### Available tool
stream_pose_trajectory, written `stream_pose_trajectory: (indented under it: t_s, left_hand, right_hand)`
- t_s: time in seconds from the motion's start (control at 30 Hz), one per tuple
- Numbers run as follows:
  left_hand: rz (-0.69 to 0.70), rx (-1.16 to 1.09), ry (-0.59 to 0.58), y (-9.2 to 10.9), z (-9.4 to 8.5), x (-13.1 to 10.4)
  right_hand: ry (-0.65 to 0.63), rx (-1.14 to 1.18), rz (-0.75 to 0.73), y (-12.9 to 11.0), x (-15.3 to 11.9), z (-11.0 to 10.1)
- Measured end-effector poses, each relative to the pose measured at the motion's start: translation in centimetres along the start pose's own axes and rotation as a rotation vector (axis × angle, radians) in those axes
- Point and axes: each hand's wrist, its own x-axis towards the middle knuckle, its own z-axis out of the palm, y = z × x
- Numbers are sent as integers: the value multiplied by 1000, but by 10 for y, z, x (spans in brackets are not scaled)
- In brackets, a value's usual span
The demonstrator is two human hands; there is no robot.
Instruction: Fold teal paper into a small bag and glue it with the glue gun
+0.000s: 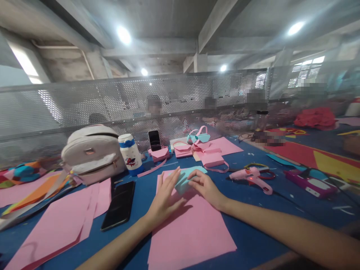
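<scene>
A light blue paper piece (184,180) lies over the far end of a stack of pink sheets (189,232). My left hand (165,195) rests at its left side, fingers stretched out and pointing away from me. On its right side is my right hand (205,186), with its fingers bent and thumb and fingertips pressed together at the paper's edge. Right of the hands, a pink glue gun (251,177) with a small red light lies on the blue table.
Beyond the hands sit small pink paper bags (212,157), an upright phone (154,140) and a white bottle (131,155). A backpack (94,155), a black phone (119,205) and pink sheets (63,221) are at left. A purple box (311,183) lies at right.
</scene>
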Motion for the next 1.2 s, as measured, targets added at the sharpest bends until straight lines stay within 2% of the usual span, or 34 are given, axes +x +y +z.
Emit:
stream_pose_trajectory:
  t_s: [0.33, 0.7, 0.93, 1.07, 1.2]
  left_hand:
    - [63, -134, 225, -12, 2, 4]
    - [8, -275, 272, -12, 2, 3]
    - [-169, -462, 202, -10, 2, 5]
    - [-361, -602, 243, -25, 9, 7]
    - [-460, -733, 204, -35, 14, 10]
  right_hand:
    - [-18, 7, 7, -4, 1, 0]
    - [16, -61, -47, 0, 3, -2]
    - [54, -65, -60, 4, 9, -8]
    - [64, -21, -75, 6, 12, -12]
    - [56, 21, -50, 9, 16, -16]
